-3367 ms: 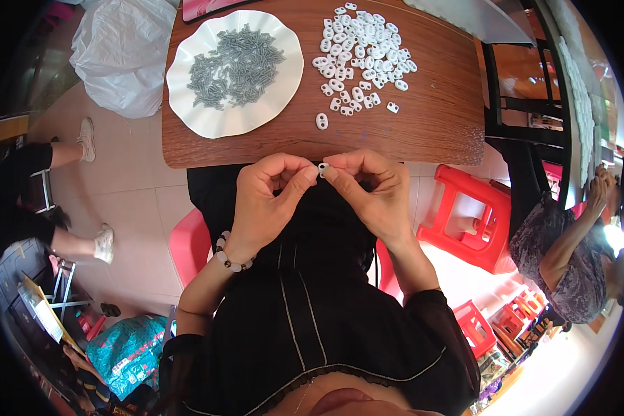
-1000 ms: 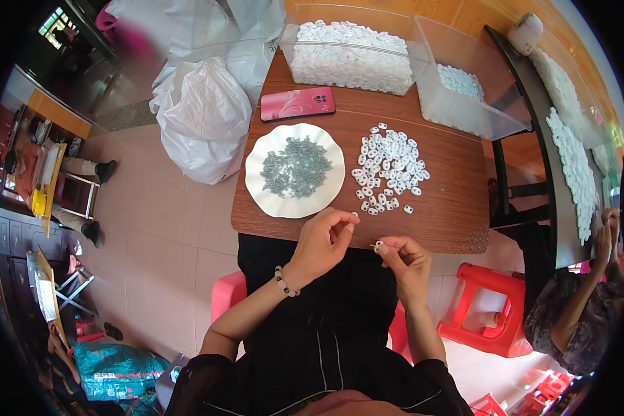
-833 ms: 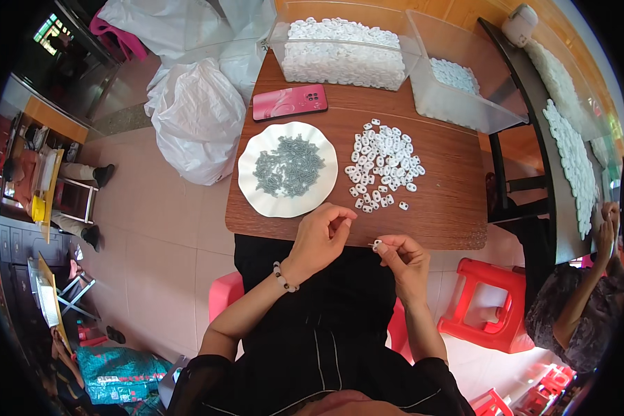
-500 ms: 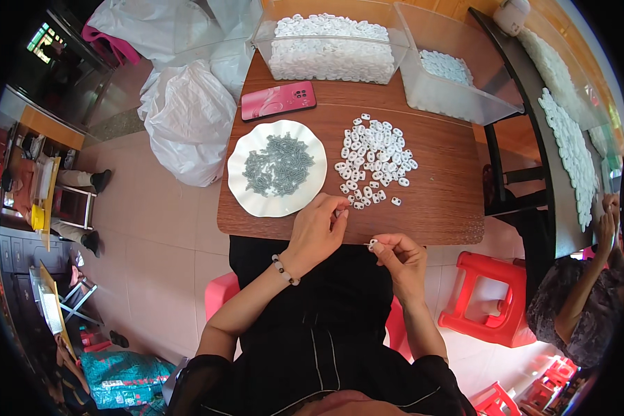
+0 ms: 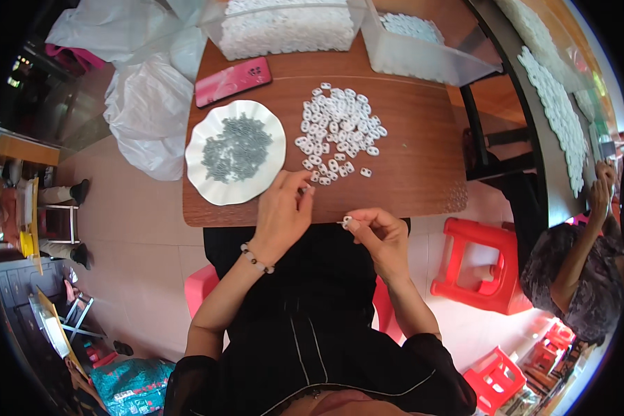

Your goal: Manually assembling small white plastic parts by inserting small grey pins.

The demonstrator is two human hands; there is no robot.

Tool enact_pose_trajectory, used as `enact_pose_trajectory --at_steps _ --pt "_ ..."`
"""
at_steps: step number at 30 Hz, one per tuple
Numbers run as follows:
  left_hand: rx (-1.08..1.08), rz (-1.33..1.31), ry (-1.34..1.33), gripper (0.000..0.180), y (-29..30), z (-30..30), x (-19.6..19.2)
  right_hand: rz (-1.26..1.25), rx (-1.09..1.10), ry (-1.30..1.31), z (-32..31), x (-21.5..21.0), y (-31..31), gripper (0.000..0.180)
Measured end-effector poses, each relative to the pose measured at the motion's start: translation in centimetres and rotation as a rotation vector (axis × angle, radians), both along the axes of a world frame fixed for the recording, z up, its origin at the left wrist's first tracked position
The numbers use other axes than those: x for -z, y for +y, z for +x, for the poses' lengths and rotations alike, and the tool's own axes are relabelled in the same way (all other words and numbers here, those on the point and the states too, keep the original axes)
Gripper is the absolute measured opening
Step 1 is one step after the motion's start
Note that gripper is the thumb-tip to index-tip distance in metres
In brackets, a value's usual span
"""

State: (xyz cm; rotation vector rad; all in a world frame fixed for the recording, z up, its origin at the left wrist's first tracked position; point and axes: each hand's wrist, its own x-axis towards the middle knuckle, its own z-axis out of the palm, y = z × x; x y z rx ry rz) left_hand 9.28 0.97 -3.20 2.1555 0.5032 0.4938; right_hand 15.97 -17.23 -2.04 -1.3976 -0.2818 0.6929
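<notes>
Between the thumb and forefinger of my right hand (image 5: 381, 239) is a small white oval piece with two holes (image 5: 347, 222), held just off the table's front edge. A thin pin-like bit sticks out to its left. My left hand (image 5: 283, 211) is at the near right rim of a scalloped white plate (image 5: 200, 182). Its thumb and fingers are drawn together; whatever they grip is too small to make out. Many small grey rod-shaped pins (image 5: 237, 149) cover the plate's middle. Right of the plate lies a loose heap of white two-holed pieces (image 5: 340, 114), some close to my left fingertips.
A pink phone (image 5: 234, 82) lies behind the plate on the brown table (image 5: 423, 152). Clear bins (image 5: 284, 52) of white pieces stand at the back. White sacks (image 5: 149, 114) are at left, a red stool (image 5: 482, 267) at right. Another person's hands (image 5: 601, 187) show far right.
The whole view has shifted, so the table and hands appear farther left and higher. My hands keep nearly the same pose, the right still pinching the white piece.
</notes>
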Motion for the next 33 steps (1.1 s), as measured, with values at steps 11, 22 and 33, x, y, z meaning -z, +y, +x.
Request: enact_pose_trajectory --at_steps 11,22,33 --pt "-0.023 0.028 0.086 0.025 0.1 -0.6 0.1 0.02 -0.01 0.023 0.2 0.6 -0.3 0.013" --pt "0.014 0.149 0.074 0.019 0.0 -0.7 0.6 0.015 -0.02 0.035 0.2 0.9 -0.1 0.012" --pt "0.031 -0.998 0.031 0.026 -0.5 -3.7 -0.7 0.05 -0.035 0.073 0.0 0.1 0.4 0.012"
